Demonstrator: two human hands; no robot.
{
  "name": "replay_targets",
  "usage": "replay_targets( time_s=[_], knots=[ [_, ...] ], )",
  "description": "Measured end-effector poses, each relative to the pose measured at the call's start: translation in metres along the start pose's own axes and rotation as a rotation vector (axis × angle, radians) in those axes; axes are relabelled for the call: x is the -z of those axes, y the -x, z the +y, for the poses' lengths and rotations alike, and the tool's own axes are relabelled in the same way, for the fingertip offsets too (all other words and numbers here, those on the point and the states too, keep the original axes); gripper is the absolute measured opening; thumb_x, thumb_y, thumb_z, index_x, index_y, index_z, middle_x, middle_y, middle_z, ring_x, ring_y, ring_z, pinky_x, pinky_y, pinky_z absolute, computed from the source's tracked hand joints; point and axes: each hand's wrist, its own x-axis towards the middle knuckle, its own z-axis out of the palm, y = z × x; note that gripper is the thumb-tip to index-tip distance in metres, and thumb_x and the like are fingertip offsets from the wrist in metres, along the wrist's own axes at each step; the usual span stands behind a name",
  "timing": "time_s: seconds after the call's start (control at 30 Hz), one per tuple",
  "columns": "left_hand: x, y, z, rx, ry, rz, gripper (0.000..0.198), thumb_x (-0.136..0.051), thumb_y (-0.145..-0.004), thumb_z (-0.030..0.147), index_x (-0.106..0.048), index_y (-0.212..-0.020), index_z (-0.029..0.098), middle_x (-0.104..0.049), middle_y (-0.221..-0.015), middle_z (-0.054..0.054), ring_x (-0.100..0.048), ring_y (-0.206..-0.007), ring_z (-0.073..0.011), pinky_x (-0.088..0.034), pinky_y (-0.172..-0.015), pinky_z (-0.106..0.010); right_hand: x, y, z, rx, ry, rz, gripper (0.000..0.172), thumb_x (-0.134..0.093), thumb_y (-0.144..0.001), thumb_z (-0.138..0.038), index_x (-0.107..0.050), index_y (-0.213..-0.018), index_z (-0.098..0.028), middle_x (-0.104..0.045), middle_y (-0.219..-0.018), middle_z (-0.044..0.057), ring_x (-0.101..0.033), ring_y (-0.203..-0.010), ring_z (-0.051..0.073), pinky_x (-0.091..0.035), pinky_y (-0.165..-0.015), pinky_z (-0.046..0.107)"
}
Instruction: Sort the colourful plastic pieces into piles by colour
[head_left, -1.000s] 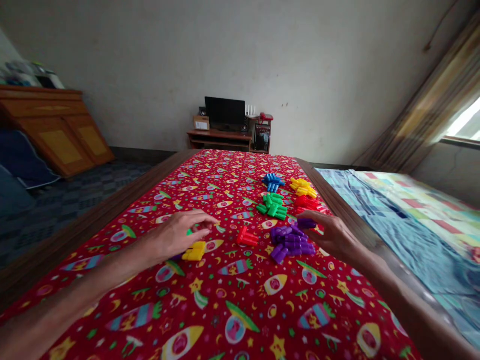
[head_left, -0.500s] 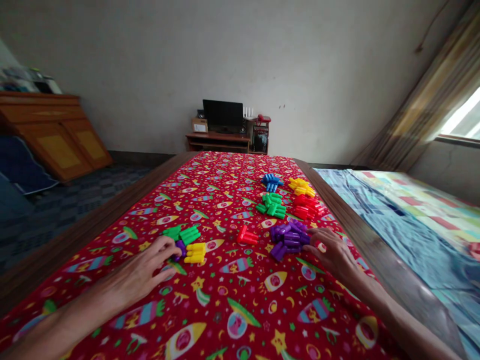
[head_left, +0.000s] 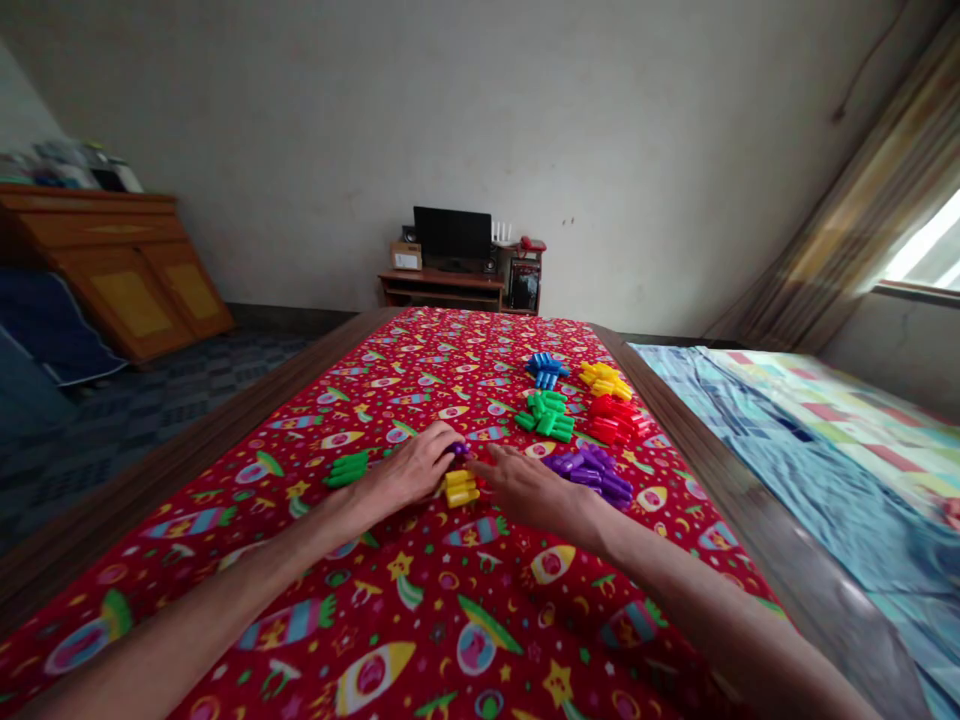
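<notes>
Near the middle of the red patterned cloth (head_left: 375,590), my left hand (head_left: 412,467) has its fingers closed round a small purple piece (head_left: 456,450). A yellow piece (head_left: 460,488) lies between my two hands. My right hand (head_left: 525,485) reaches in from the right, its fingertips by the yellow piece; what they touch is hidden, and the lone red piece is covered. Left of my left hand rests a green piece (head_left: 348,468). Purple pieces (head_left: 592,472) are heaped to the right of my right hand.
Beyond the purple heap are piles of green (head_left: 546,415), red (head_left: 616,418), blue (head_left: 547,370) and yellow pieces (head_left: 604,380). The table's dark wooden edge (head_left: 705,460) runs along the right. Past it stands a bed (head_left: 810,430). A monitor (head_left: 452,234) is at the far wall.
My left hand has moved right with the purple piece, and the yellow piece now lies further right. My right hand has left the purple heap and moved left to the middle.
</notes>
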Motion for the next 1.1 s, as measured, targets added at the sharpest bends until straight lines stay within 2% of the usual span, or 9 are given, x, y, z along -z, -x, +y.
replay_targets(
  time_s=[0.1, 0.17, 0.23, 0.33, 0.47, 0.53, 0.67, 0.87, 1.1],
  knots=[
    [0.005, -0.008, 0.004, -0.017, -0.022, 0.062, 0.029, -0.036, -0.092, 0.017, -0.065, -0.094, 0.018, -0.063, -0.098, -0.007, -0.063, -0.094, -0.0192, -0.052, -0.088, -0.032, -0.014, -0.011, 0.003, 0.022, 0.012, -0.008, 0.026, -0.05, -0.087, -0.008, -0.061, -0.108, -0.016, -0.067, -0.101, 0.011, -0.06, -0.093, 0.021, -0.051, -0.083, 0.032],
    [0.004, -0.002, 0.006, -0.058, 0.001, 0.086, 0.029, -0.037, -0.096, 0.024, -0.065, -0.099, 0.018, -0.063, -0.104, -0.008, -0.062, -0.099, -0.02, -0.052, -0.091, -0.033, -0.012, -0.016, 0.012, 0.015, -0.059, 0.017, 0.02, -0.051, -0.087, -0.011, -0.062, -0.102, -0.016, -0.067, -0.093, 0.008, -0.059, -0.084, 0.018, -0.05, -0.078, 0.029],
    [-0.003, 0.008, 0.007, -0.131, 0.021, 0.09, 0.027, -0.042, -0.097, 0.032, -0.063, -0.107, 0.019, -0.063, -0.114, -0.009, -0.06, -0.109, -0.0217, -0.05, -0.096, -0.035, 0.001, -0.019, 0.027, -0.024, -0.156, 0.075, 0.017, -0.052, -0.087, -0.013, -0.063, -0.1, -0.015, -0.067, -0.089, 0.006, -0.059, -0.079, 0.014, -0.048, -0.075, 0.025],
    [-0.02, 0.022, 0.007, -0.216, 0.014, 0.068, 0.029, -0.049, -0.094, 0.037, -0.062, -0.115, 0.021, -0.061, -0.125, -0.009, -0.054, -0.121, -0.0245, -0.045, -0.105, -0.041, 0.033, -0.016, 0.057, -0.147, -0.252, 0.191, 0.018, -0.052, -0.088, -0.013, -0.066, -0.1, -0.014, -0.069, -0.088, 0.006, -0.06, -0.077, 0.012, -0.044, -0.07, 0.022],
    [-0.03, 0.024, 0.008, -0.174, 0.007, 0.035, 0.03, -0.053, -0.093, 0.035, -0.062, -0.116, 0.02, -0.063, -0.123, -0.01, -0.055, -0.119, -0.0254, -0.044, -0.107, -0.043, 0.062, 0.012, 0.105, -0.414, -0.195, 0.243, 0.024, -0.056, -0.084, -0.012, -0.071, -0.102, -0.015, -0.072, -0.081, 0.006, -0.063, -0.072, 0.014, -0.043, -0.066, 0.022],
    [-0.029, 0.022, 0.01, -0.144, 0.02, 0.031, 0.031, -0.052, -0.093, 0.034, -0.062, -0.119, 0.021, -0.063, -0.123, -0.009, -0.056, -0.118, -0.0252, -0.045, -0.106, -0.041, 0.061, 0.031, 0.129, -0.512, -0.142, 0.185, 0.027, -0.055, -0.081, -0.008, -0.074, -0.099, -0.016, -0.073, -0.079, 0.006, -0.064, -0.07, 0.014, -0.043, -0.065, 0.022],
    [-0.024, 0.02, 0.013, -0.122, 0.04, 0.029, 0.031, -0.049, -0.094, 0.034, -0.061, -0.119, 0.02, -0.063, -0.123, -0.008, -0.056, -0.118, -0.0241, -0.045, -0.105, -0.037, 0.044, 0.058, 0.162, -0.583, -0.084, 0.079, 0.039, -0.05, -0.075, 0.001, -0.077, -0.095, -0.018, -0.075, -0.082, 0.006, -0.067, -0.074, 0.016, -0.046, -0.067, 0.022],
    [-0.027, 0.022, 0.01, -0.126, 0.014, 0.022, 0.033, -0.047, -0.095, 0.036, -0.061, -0.119, 0.019, -0.062, -0.125, -0.01, -0.056, -0.119, -0.0236, -0.046, -0.105, -0.039, 0.044, 0.065, 0.172, -0.577, -0.11, -0.022, 0.056, -0.044, -0.06, 0.008, -0.078, -0.093, -0.022, -0.076, -0.081, 0.002, -0.067, -0.074, 0.014, -0.05, -0.069, 0.02],
    [-0.028, 0.022, 0.008, -0.135, 0.001, 0.026, 0.035, -0.045, -0.096, 0.038, -0.061, -0.12, 0.019, -0.064, -0.123, -0.01, -0.057, -0.117, -0.0237, -0.046, -0.105, -0.039, 0.044, 0.072, 0.176, -0.717, -0.021, 0.118, 0.046, -0.049, -0.07, -0.003, -0.074, -0.108, -0.013, -0.075, -0.084, 0.01, -0.067, -0.074, 0.017, -0.049, -0.069, 0.025]
  ],
)
